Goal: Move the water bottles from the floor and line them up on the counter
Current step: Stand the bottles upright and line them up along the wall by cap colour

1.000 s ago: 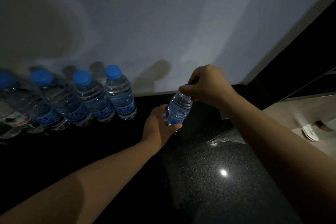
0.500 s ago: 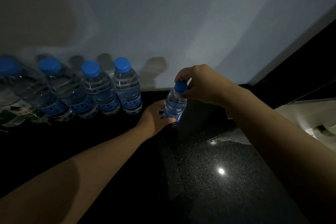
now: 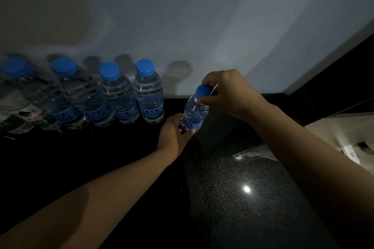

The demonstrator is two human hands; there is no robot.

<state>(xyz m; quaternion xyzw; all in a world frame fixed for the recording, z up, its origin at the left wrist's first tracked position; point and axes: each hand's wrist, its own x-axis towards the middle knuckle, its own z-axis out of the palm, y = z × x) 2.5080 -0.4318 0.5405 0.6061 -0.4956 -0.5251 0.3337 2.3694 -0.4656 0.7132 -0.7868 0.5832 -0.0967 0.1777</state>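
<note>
We find the small water bottle (image 3: 195, 114) low over the dark speckled table (image 3: 253, 198), just right of the last bottle (image 3: 150, 97) in the row of blue-capped bottles (image 3: 101, 99) that stands along the wall (image 3: 202, 16). It leans, its blue cap (image 3: 203, 91) tipped up and to the right. We cannot tell whether its base has met the table. The right hand (image 3: 228, 93) has its fingers (image 3: 211, 82) curled round the cap and neck in a pinch. The left hand (image 3: 172, 133) wraps the bottom of the bottle from the left. Further left, past the row, a green-labelled bottle (image 3: 18, 122) shows, blurred. We judge the bottle full and small, so light enough for one hand. Its clear plastic wall is thin and will give under a hard squeeze, and it may be slick. The cap and neck are the stiff parts, so they make the surer hold for steering. A hand at the base stops it swinging. To stand it in line, we would bring it upright, close the gap to its neighbour without knocking it, and let go only once the base sits flat.
</note>
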